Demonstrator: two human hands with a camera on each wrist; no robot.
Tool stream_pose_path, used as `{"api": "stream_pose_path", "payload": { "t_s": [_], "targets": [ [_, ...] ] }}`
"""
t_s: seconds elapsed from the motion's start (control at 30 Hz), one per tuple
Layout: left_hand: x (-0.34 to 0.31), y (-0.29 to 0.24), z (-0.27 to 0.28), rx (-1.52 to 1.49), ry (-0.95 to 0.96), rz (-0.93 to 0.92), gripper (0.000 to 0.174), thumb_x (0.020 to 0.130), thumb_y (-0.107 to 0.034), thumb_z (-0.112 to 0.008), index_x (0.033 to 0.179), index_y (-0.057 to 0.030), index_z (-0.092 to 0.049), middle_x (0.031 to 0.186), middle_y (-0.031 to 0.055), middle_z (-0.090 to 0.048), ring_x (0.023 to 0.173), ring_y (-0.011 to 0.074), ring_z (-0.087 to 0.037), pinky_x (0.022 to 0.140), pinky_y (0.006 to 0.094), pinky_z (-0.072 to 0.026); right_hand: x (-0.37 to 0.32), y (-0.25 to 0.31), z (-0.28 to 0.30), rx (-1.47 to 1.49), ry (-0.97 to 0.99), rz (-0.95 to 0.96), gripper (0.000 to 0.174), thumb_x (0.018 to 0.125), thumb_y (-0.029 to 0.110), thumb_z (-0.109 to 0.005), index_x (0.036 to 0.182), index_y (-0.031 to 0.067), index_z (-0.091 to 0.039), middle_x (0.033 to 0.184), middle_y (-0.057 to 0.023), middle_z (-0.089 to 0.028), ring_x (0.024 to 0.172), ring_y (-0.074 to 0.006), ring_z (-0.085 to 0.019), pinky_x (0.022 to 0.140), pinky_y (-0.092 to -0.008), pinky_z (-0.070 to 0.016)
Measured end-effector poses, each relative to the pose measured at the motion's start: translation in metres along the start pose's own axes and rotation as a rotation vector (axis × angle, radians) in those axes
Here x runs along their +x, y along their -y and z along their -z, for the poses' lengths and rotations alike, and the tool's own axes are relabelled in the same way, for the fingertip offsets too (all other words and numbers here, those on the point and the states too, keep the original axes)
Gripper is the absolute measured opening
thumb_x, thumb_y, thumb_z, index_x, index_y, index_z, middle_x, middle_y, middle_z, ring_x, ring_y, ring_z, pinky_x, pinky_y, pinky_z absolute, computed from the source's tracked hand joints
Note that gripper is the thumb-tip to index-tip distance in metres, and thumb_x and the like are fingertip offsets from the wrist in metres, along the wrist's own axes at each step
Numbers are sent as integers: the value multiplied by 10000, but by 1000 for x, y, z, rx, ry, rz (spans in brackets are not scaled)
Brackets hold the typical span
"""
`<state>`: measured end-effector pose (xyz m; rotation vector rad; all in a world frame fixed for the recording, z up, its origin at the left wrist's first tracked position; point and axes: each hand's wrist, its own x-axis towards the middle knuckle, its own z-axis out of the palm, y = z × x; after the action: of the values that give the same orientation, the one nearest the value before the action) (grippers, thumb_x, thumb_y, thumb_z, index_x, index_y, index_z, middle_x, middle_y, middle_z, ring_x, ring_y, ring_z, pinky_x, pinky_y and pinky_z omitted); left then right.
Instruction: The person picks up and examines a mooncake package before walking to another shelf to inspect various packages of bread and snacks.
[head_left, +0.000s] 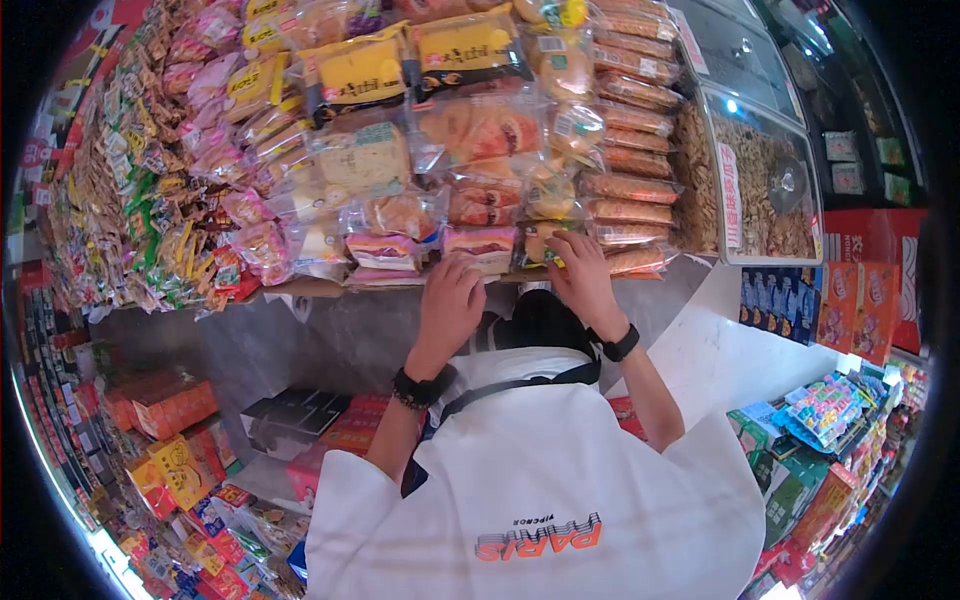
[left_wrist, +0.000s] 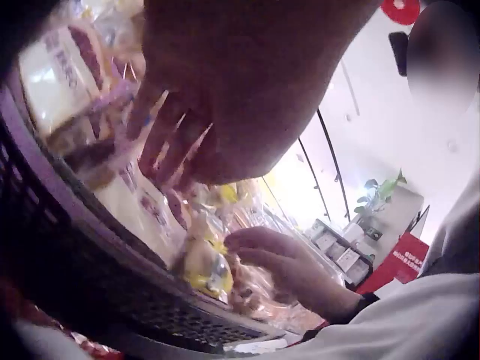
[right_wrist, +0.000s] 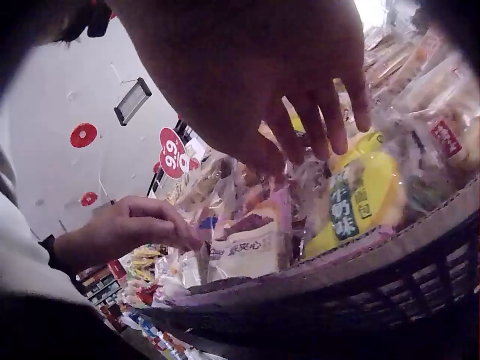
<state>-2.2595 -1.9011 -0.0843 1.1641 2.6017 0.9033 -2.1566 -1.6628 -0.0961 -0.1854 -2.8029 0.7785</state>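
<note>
In the head view my left hand [head_left: 455, 300] is at the front edge of a snack display, its fingers over a wrapped layered sandwich cake [head_left: 480, 248] with a purple-pink band. To its right my right hand [head_left: 582, 275] reaches over a yellow-wrapped bread packet [head_left: 541, 243]. Its fingers [right_wrist: 326, 124] point down, slightly spread, at the top of that packet in the right wrist view. The left hand's fingers [left_wrist: 161, 146] also reach down among clear-wrapped cakes [left_wrist: 142, 210] in the left wrist view. Neither hand has lifted a packet off the display.
Rows of wrapped breads [head_left: 470, 130] spread behind the hands, with long orange-brown packets [head_left: 635, 190] on the right. Small snack bags [head_left: 150, 190] heap up on the left. A dark plastic crate wall [right_wrist: 390, 289] borders the front. Covered bins [head_left: 765, 180] stand at right.
</note>
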Motion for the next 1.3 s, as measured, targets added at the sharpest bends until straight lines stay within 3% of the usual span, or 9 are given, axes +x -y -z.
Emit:
{"api": "stream_pose_path", "payload": {
  "t_s": [0.2,0.4,0.6,0.7,0.9,0.93,1.07,1.17,1.3],
  "targets": [
    [-32,52,52,-27,-32,123,168,909,-84,-630,1060,-22,-671,1160,157,-682,1181,363,-606,1062,470,-459,10,60,-12,38,-64,-50,388,858,57,-675,1240,47,-604,1244,-149,-616,1154,-382,-581,988,-487,-464],
    [-43,110,86,145,-228,51,395,894,-116,-656,1284,-58,-629,1405,165,-553,1323,394,-497,1124,483,-411,31,120,-42,64,-49,17,398,852,51,-679,1244,57,-609,1235,-154,-622,1155,-381,-584,972,-480,-480],
    [-48,136,85,110,-48,55,646,826,-143,-713,1432,-44,-516,1573,190,-349,1401,412,-408,1104,480,-425,51,166,-75,67,97,167,418,852,97,-694,1258,60,-605,1242,-155,-628,1147,-374,-604,997,-471,-487],
    [-50,136,87,81,-82,45,640,825,-120,-701,1432,-45,-513,1588,168,-338,1365,384,-455,1069,470,-460,53,172,-98,85,192,87,416,854,109,-695,1257,46,-610,1262,-163,-625,1134,-383,-618,972,-461,-509],
    [-63,136,89,-59,-186,109,303,846,-77,-652,1145,-28,-665,1476,135,-505,1185,344,-585,968,451,-523,71,172,-94,103,239,133,267,880,120,-678,1128,28,-640,1029,-165,-663,971,-383,-643,841,-470,-528],
    [-68,128,95,-85,-237,162,233,860,-42,-634,1083,-61,-698,1265,193,-648,1176,404,-605,991,476,-512,73,174,-91,109,252,131,252,883,117,-676,1117,30,-643,1011,-162,-663,958,-381,-646,825,-469,-530],
    [-109,137,103,-59,-130,355,192,878,-84,-624,1055,-60,-697,1048,176,-721,972,374,-688,815,459,-555,79,182,-105,179,310,198,191,888,98,-674,1068,39,-653,951,-153,-656,897,-360,-653,769,-465,-531],
    [-145,141,122,-95,68,699,199,906,-113,-578,1065,-54,-681,961,181,-714,936,378,-683,828,490,-535,85,194,-116,225,359,293,167,890,96,-675,1047,42,-659,914,-146,-654,874,-353,-655,758,-463,-534],
    [-201,161,127,-57,-94,807,224,920,-120,-550,1096,-69,-679,939,199,-708,921,395,-682,822,497,-536,93,209,-132,205,421,411,137,890,98,-678,1014,41,-668,891,-137,-663,850,-348,-658,738,-449,-539]
  ]
}}
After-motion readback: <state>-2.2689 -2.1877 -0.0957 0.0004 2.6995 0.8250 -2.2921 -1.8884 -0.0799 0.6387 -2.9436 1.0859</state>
